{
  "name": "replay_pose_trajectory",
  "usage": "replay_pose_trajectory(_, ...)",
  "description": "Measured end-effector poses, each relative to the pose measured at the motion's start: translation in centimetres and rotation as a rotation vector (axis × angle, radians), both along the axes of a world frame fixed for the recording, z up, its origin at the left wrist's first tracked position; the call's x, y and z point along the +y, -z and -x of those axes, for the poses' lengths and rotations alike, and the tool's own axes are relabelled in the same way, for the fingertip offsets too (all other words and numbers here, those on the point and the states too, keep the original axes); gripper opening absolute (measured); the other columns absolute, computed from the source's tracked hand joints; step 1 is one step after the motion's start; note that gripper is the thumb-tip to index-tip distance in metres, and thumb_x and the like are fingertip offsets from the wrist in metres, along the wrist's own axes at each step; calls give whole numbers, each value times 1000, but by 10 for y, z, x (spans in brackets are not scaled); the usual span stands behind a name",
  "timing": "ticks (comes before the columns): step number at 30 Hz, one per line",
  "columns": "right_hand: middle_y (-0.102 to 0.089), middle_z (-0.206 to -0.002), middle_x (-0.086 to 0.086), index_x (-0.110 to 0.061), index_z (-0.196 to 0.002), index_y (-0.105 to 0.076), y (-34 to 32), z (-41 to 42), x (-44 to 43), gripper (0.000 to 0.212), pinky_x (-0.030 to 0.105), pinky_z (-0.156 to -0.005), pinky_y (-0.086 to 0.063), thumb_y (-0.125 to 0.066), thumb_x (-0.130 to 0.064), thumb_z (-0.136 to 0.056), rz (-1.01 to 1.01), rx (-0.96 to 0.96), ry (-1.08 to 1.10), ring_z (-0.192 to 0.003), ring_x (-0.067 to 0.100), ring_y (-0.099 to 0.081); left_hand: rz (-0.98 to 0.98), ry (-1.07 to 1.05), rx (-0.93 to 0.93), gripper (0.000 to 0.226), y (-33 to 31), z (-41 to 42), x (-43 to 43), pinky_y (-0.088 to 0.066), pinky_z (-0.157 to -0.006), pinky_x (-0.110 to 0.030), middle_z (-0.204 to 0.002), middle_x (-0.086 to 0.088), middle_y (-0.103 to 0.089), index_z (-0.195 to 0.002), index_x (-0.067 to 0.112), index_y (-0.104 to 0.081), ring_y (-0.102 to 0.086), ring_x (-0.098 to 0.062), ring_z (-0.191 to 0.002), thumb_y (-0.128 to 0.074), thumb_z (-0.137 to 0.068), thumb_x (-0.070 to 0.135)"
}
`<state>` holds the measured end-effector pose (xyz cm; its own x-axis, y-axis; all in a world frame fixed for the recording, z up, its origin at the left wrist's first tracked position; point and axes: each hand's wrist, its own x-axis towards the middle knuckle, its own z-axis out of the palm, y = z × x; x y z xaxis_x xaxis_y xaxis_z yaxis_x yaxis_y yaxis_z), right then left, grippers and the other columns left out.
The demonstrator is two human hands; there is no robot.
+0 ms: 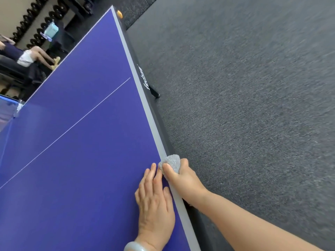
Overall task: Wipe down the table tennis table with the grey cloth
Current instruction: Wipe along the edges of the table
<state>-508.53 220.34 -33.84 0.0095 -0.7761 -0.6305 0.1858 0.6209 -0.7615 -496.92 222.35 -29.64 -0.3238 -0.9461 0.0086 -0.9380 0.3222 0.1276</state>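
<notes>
The blue table tennis table [81, 138] fills the left half of the view, with a thin white centre line and a grey border along its right edge. My right hand [183, 178] grips the bunched grey cloth [172, 163] and holds it against that grey edge, thumb on top, fingers wrapped over the side. My left hand [154, 201] lies flat on the blue surface just left of the right hand, fingers straight and together, a pale bangle at the wrist.
Dark grey carpet [244, 105] lies to the right of the table. A black table leg [155, 92] stands under the edge. An orange ball [119, 14] sits near the far corner. A seated person [30, 57] and dumbbell racks [36, 20] are beyond the far left side.
</notes>
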Motion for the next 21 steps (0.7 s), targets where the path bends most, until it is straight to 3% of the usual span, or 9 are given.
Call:
replay_pose_trajectory(2, -58, -92, -16, -30, -93, -40, 3, -2, -2, 59, 23, -66, -41, -39, -80, -62, 10, 8, 19, -84, -7, -53, 41, 61, 85, 40, -4, -5, -24, -40, -103, -40, -136, -1, -53, -126, 17, -55, -50, -24, -120, -33, -94, 25)
replay_pose_trajectory(4, -59, -93, -13, -30, -92, -40, 4, -2, -1, 57, 24, -68, -42, -39, -80, -64, 26, 17, 21, -86, -5, -54, 41, 54, 133, 30, -5, -3, -58, -36, -105, -37, -132, -4, -53, -120, 13, -56, -50, -26, -119, -38, -96, 15)
replay_pose_trajectory(7, -62, -96, -13, -32, -93, -40, 1, 1, 2, 53, 28, -72, -45, -40, -79, -69, 26, -13, 15, -89, -1, -58, 25, -15, 132, 38, -3, 11, -115, -26, -117, -39, -150, -9, -42, -138, 2, -49, -37, -25, -140, -43, -101, 5)
replay_pose_trajectory(10, -60, -99, -15, -34, -97, -41, 0, 2, 5, 44, 31, -79, -47, -44, -73, -78, 32, -18, -5, -92, -2, -57, -27, -29, 78, 50, 4, 24, -162, -13, -122, -35, -164, -2, -18, -155, 9, -26, -14, -17, -152, -35, -105, 14)
replay_pose_trajectory(13, -51, -119, -21, -43, -116, -40, 3, -2, 9, 39, 34, -98, -43, -44, -68, -86, 83, 8, -7, -112, -1, -51, -29, -13, 86, 51, 12, 23, -180, -8, -124, -35, -165, 4, -12, -157, 15, -20, -6, -11, -152, -29, -107, 17)
replay_pose_trajectory(16, -28, -142, -27, -42, -153, -11, 2, -5, -3, 69, 21, -111, -23, -41, -61, -94, 222, 67, 22, -135, -10, -23, -20, -6, 129, 54, 15, 21, -179, -7, -124, -30, -165, 8, -14, -157, 19, -23, -5, -3, -151, -25, -103, 26)
replay_pose_trajectory(18, -22, -150, -27, -36, -158, -3, 7, -4, -31, 75, 16, -110, -17, -40, -57, -96, 282, 81, 44, -138, -12, -16, -33, -11, 140, 55, 15, 19, -179, -7, -124, -28, -164, 10, -15, -156, 22, -24, -5, 0, -150, -25, -101, 27)
replay_pose_trajectory(21, -21, -161, -13, -29, -159, -6, 12, 7, -99, 72, 24, -118, -18, -45, -47, -100, 329, 28, 84, -147, -1, -16, -64, -21, 156, 54, 12, 20, -180, -7, -124, -30, -164, 13, -14, -155, 27, -22, -5, 2, -149, -23, -101, 29)
